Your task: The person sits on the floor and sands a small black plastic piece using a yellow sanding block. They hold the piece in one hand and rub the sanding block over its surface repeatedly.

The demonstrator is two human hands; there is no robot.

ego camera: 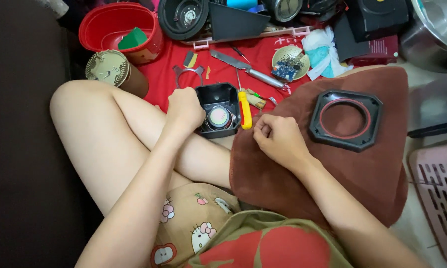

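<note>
My left hand (184,109) grips the left side of a small black speaker housing (218,110) with a round silver driver inside it; the housing rests against my bare knee. My right hand (278,139) is closed in a loose fist on a brown cloth (362,173), just right of a yellow-handled screwdriver (244,110) that leans on the housing. I cannot tell whether the fist pinches anything. A black frame with a red ring (346,119) lies on the cloth to the right of that hand.
On the red mat (159,74) lie a knife (243,67), a small blue circuit board on a round grille (289,67), a red basin (119,30), a brown can (115,72), a black speaker cone (183,17), a steel pot (434,30) and a pink basket (439,193).
</note>
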